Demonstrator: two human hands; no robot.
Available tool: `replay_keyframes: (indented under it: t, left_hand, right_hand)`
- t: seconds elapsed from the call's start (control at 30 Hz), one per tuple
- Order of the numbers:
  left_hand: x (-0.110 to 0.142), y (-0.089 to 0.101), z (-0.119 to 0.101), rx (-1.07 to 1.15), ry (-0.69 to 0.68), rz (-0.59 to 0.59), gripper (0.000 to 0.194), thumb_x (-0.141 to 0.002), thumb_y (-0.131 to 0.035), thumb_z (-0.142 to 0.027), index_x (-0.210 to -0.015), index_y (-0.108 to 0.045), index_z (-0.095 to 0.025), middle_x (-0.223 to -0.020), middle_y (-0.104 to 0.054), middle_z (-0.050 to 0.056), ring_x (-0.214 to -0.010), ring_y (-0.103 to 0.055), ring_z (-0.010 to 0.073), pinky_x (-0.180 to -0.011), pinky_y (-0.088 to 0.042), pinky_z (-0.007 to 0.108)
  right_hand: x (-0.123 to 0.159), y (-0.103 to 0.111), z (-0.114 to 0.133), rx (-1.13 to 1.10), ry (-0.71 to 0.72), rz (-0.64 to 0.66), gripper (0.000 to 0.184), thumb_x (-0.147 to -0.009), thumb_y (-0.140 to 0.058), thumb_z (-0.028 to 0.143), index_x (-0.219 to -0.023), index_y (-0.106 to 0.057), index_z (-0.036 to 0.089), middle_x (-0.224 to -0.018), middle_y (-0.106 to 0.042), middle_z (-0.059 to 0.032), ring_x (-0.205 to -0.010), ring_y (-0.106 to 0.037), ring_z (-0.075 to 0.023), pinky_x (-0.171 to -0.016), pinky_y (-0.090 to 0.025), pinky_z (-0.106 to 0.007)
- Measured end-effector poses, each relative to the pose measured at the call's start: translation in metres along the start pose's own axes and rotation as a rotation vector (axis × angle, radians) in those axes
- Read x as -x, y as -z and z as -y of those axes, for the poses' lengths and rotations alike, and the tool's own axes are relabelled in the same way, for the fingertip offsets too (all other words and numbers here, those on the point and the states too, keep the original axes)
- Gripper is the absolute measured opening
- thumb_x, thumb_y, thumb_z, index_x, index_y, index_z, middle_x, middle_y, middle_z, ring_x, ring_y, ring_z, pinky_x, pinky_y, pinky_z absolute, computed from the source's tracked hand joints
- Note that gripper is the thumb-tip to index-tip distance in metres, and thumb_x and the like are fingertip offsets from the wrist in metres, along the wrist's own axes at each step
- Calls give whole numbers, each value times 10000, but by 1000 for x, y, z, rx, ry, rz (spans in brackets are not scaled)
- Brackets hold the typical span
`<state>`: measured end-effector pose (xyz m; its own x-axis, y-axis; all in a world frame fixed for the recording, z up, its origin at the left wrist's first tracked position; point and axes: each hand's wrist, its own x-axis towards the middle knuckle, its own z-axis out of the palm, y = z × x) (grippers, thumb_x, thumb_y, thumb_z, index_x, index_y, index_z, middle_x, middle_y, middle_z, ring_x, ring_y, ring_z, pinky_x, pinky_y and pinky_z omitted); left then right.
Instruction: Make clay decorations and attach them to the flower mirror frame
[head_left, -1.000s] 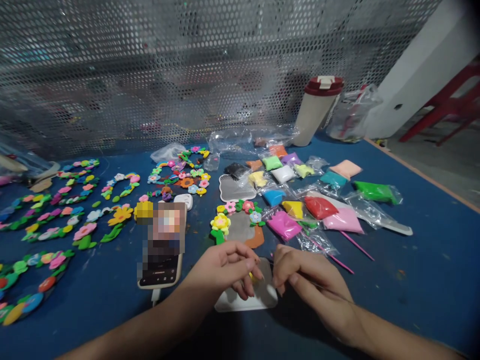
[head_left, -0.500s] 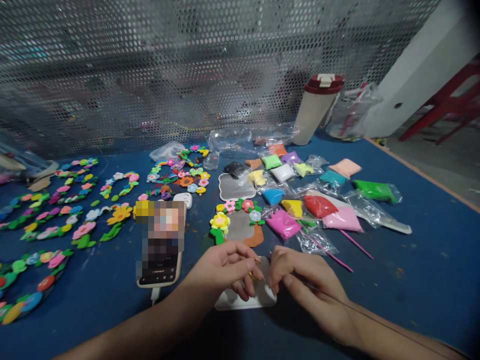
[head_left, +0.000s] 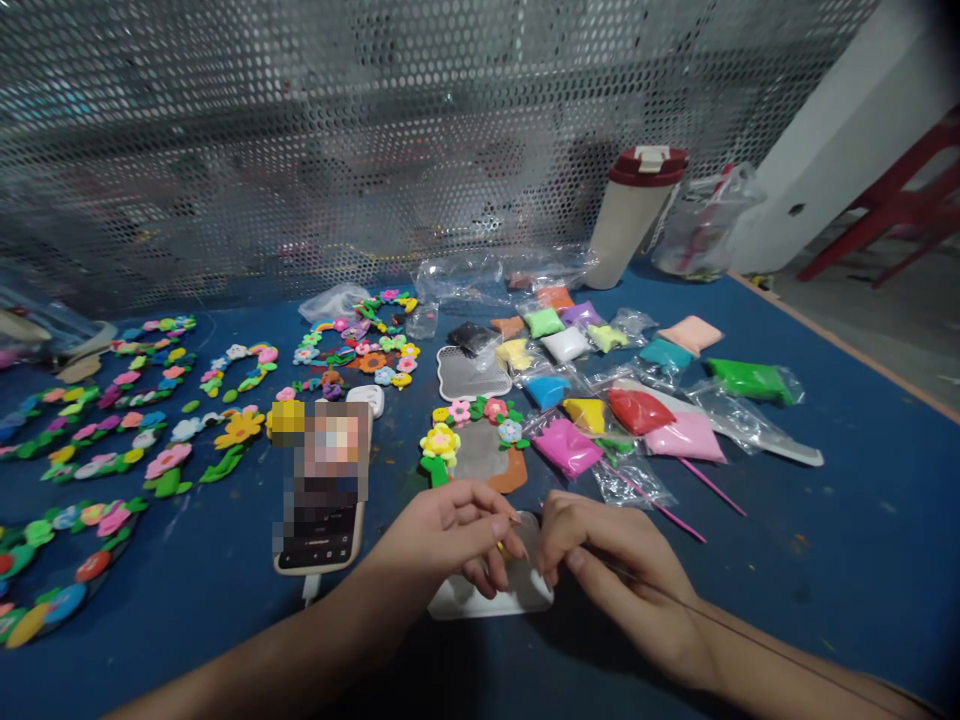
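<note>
1. Fingers (head_left: 478, 577) of the left hand (head_left: 450, 540) curl loosely over the white board (head_left: 480, 606), lower middle of the frame, near a yellow bit (head_left: 503, 550); whether they grip it, I cannot tell.
2. Right hand (head_left: 611, 565), just beside, has its fingers bunched; its grip is hidden. A careless brush between hands could knock the yellow bit away.
3. Flowered board (head_left: 480, 452), at centre, lies just beyond; a forward push could disturb its flowers.
4. Phone (head_left: 322, 553), left of centre, and packets (head_left: 568, 450), right of centre, crowd sideways movement.
</note>
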<state>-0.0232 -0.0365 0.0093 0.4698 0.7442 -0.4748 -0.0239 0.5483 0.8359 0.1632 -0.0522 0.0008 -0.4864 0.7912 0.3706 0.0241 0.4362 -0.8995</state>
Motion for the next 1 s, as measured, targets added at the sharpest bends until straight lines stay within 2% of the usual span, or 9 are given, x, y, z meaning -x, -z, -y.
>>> replay_keyframes:
  t: [0.6, 1.0]
  left_hand:
    - [-2, 3, 5, 8, 9, 51, 427, -603, -742, -497, -745, -525, -157, -632, -619, -5, -444, -547, 77, -425, -420, 183]
    - [-3, 2, 4, 11, 17, 40, 447, -592, -748, -513, -745, -531, -154, -633, -621, -5, -442, -545, 75, -428, -415, 184]
  right_hand:
    - [-3, 0, 0, 28, 13, 10, 231, -850, -383, 113, -708, -549, 188, -630, -558, -6, -605, -486, -125, -576, -394, -266]
    - [-2, 1, 1, 57, 10, 15, 235, -841, -382, 114, -700, -553, 190, -611, -549, 0, -592, -488, -123, -578, -386, -267]
